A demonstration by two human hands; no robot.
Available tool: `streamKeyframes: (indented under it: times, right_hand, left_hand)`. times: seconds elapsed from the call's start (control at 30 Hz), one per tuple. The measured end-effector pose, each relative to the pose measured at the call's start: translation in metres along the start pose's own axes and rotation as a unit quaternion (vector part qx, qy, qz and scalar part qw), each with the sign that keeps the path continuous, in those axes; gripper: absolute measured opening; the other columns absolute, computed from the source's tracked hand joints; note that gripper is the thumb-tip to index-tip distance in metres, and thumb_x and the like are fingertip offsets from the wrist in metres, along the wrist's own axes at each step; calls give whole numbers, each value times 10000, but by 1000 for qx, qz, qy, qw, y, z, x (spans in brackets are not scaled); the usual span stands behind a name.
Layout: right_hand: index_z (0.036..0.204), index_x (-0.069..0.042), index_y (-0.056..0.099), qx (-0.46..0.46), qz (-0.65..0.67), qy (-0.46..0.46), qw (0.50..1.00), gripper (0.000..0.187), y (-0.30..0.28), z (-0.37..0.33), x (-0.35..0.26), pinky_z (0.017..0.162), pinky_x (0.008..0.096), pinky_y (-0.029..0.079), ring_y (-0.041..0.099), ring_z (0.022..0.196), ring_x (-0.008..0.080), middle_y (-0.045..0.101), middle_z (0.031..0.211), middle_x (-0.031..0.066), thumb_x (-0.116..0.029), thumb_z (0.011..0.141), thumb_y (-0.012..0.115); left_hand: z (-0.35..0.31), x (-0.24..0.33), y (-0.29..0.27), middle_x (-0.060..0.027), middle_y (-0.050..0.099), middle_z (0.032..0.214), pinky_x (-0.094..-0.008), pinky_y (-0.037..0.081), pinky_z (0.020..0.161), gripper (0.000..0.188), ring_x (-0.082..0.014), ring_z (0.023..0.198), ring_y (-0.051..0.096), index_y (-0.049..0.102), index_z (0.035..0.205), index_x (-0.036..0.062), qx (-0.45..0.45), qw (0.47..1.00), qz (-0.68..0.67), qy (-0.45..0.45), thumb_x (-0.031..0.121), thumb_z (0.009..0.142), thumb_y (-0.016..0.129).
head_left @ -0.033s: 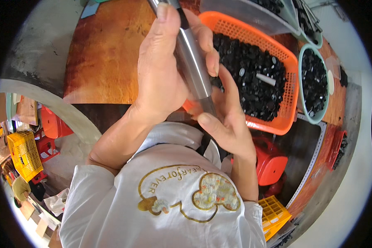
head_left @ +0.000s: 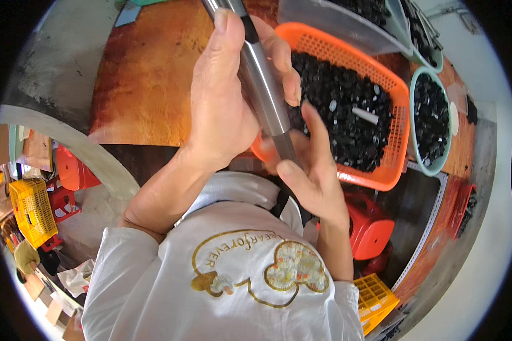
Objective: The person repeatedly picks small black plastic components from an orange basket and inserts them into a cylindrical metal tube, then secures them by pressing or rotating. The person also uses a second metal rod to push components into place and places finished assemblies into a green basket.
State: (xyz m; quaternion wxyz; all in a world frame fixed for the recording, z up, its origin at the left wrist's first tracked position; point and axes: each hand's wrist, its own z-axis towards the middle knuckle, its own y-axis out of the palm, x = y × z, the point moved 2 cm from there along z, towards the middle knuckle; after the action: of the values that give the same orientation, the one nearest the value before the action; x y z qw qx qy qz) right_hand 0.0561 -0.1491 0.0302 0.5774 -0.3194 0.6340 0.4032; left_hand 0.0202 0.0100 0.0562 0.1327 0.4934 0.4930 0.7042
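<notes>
A metal tube (head_left: 264, 85), silver with a black band and a dark lower end, slants across the middle of the view. My left hand (head_left: 224, 96) is closed around its upper part, thumb along the near side and fingertips on the far side. At the dark lower end is my right hand (head_left: 318, 176), its thumb against the tube and its other fingers curled about it; some of these are smeared by motion. Just beyond the hands an orange basket (head_left: 401, 125) holds many small black pieces and one pale tapered tube (head_left: 365, 116).
A teal-rimmed bowl (head_left: 413, 122) of black pieces stands right of the basket, with a clear plastic bin (head_left: 347, 25) behind. The brown wooden tabletop (head_left: 148, 85) lies left. Red stools (head_left: 370, 230) and yellow crates (head_left: 33, 213) stand lower down on both sides.
The surroundings sit slightly lower in the picture. My hands keep nearly the same pose on the tube, with blur lingering around the right fingers.
</notes>
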Motion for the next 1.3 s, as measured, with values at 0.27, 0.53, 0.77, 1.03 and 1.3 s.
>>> streamKeyframes:
  times: [0.27, 0.53, 0.77, 1.03, 1.3]
  right_hand:
    - [1439, 76, 129, 75, -283, -72, 954, 622, 7, -14, -3, 739, 263, 445, 542, 781, 143, 601, 945, 132, -104, 961, 484]
    - [1433, 115, 88, 65, -406, -100, 906, 680, 7, -3, -13, 851, 346, 466, 606, 897, 278, 613, 1004, 201, -125, 958, 512]
    - [1462, 55, 80, 84, -259, -123, 954, 630, 13, 3, -7, 861, 326, 466, 600, 907, 204, 616, 1019, 165, -164, 1002, 451]
    - [1485, -10, -3, 14, -161, -111, 981, 919, 13, 5, -5, 700, 275, 451, 598, 906, 176, 605, 1071, 193, -297, 913, 657]
    - [1457, 6, 90, 3, -404, -221, 888, 1328, -24, 13, -15, 802, 406, 487, 579, 1079, 358, 414, 1377, 278, -628, 547, 821]
  left_hand:
    - [7, -3, 11, -43, 473, 586, -266, 413, 400, 638, -158, 456, 483, 486, 899, 79, 76, 987, 128, 52, 669, 951, 247]
    - [6, -15, 6, -32, 448, 558, -256, 387, 382, 610, -145, 420, 445, 469, 875, 86, 128, 985, 112, 34, 647, 964, 247]
    - [3, -16, 9, -32, 450, 557, -257, 383, 381, 596, -144, 415, 438, 451, 857, 94, 119, 985, 121, 41, 645, 965, 248]
    - [8, -24, -1, -13, 450, 549, -268, 351, 393, 546, -145, 414, 430, 467, 873, 105, 129, 986, 73, -75, 607, 980, 283]
    - [9, -22, -3, -29, 439, 523, -260, 367, 389, 541, -146, 411, 434, 495, 874, 83, 101, 986, 69, -111, 559, 1002, 271]
